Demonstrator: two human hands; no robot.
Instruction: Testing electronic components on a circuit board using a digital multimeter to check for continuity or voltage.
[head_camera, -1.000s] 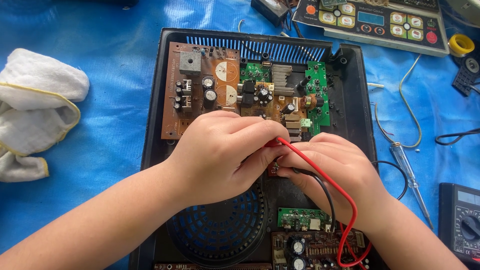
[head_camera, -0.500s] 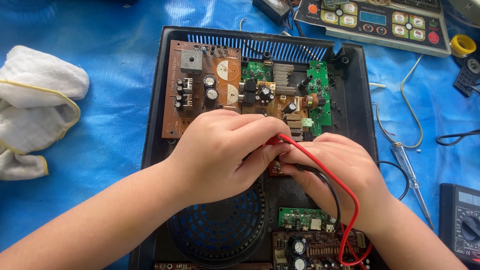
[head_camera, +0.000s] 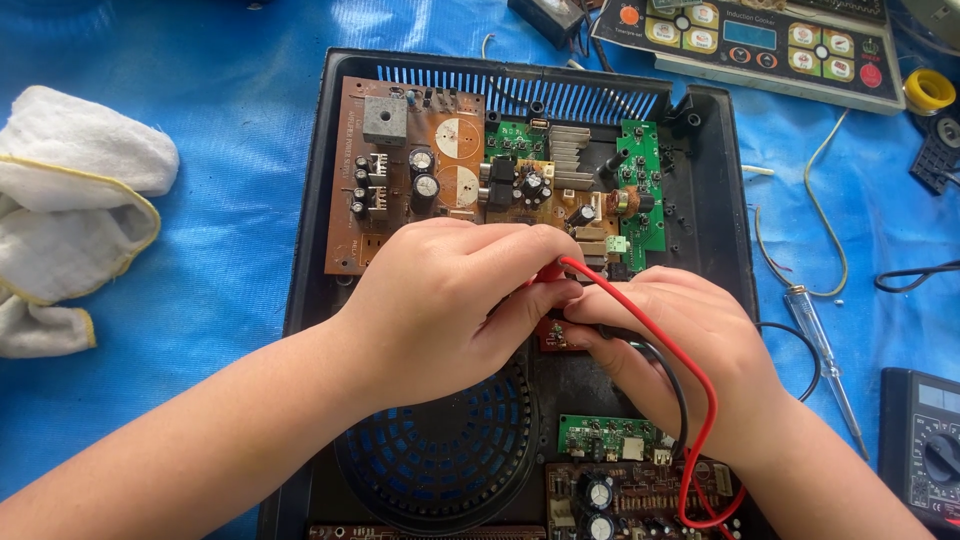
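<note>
**Over the opened appliance, our probes stay put**

Across the blue tarp (head_camera: 200, 200), we work inside the black plastic housing (head_camera: 715, 180) of an opened appliance, its brown circuit board (head_camera: 400, 130) at the far end and the round fan grille (head_camera: 450, 460) nearer us. Compared with a second ago, almost nothing has shifted: both hands remain pressed together mid-housing, so we judge the reading is still being taken. Our left hand (head_camera: 450, 310) is curled tightly around the red probe (head_camera: 549, 272), whose visible part runs roughly left to right; its tip is hidden. Our right hand (head_camera: 690, 340) pinches something over a small red board (head_camera: 556, 338). What it grips, we cannot tell. Red lead (head_camera: 700, 400) and black lead (head_camera: 678, 385) trail toward us.
</note>
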